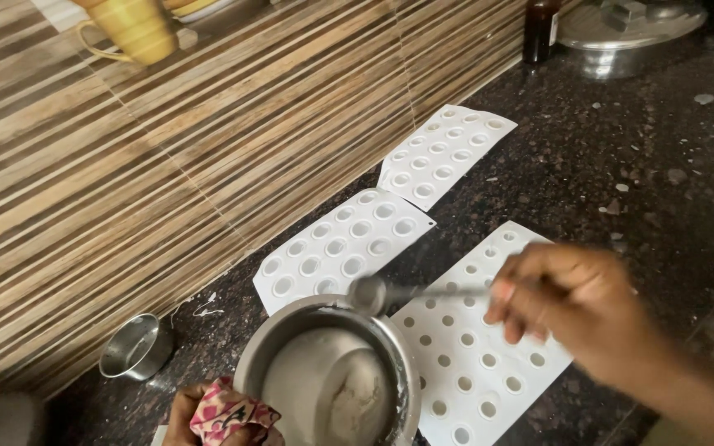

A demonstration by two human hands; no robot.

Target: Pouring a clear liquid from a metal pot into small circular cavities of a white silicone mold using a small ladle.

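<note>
On dark stone counter point(621, 190): right hand point(576, 306), fingers closed, pinches a thin metal spoon point(390, 292) by the handle end, bowl at rim of steel pot point(328, 376). Left hand point(208, 417) grips pot through patterned cloth point(229, 413). Pot with pale batter likely heavy, rigid, possibly hot; 3 white moulds point(345, 248) look floppy, best left flat.

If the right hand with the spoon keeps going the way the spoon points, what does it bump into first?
Probably the steel pot. The right hand points its spoon leftward, with the bowl at the pot's far rim. Height is unclear; if it passes above, the nearer white mould tray comes next.
</note>
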